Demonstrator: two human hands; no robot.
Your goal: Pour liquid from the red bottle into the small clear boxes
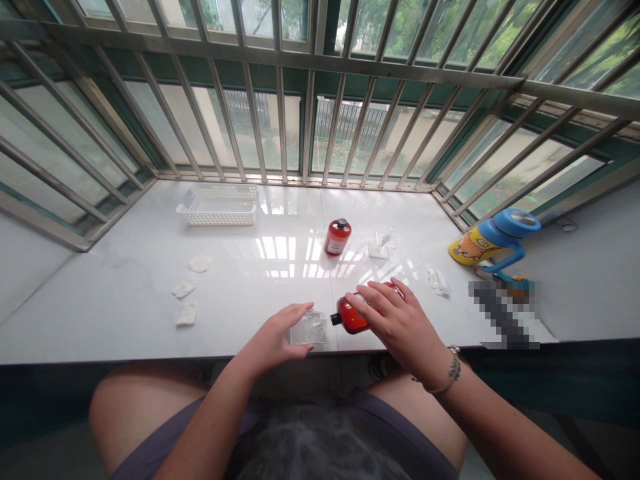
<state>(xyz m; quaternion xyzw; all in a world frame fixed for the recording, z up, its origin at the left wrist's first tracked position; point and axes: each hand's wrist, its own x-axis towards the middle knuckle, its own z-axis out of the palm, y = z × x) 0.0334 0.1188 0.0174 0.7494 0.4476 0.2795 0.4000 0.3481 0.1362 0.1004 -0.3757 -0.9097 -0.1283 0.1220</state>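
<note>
My right hand (395, 320) grips a red bottle (351, 315) that lies tipped on its side, its dark neck pointing left toward a small clear square dish (310, 329) near the ledge's front edge. My left hand (277, 337) rests at that dish's left side, fingers curled round its edge, holding it. A second red bottle with a black cap (337, 237) stands upright farther back, in the middle of the white ledge (125, 300).
A white slotted basket (219, 205) sits at the back left. Crumpled white pads (186, 288) lie on the left. Small clear dishes (383, 243) and a wrapped piece (438, 281) lie to the right. A blue and yellow drinking bottle (493, 239) leans at the far right. Metal window bars enclose the ledge.
</note>
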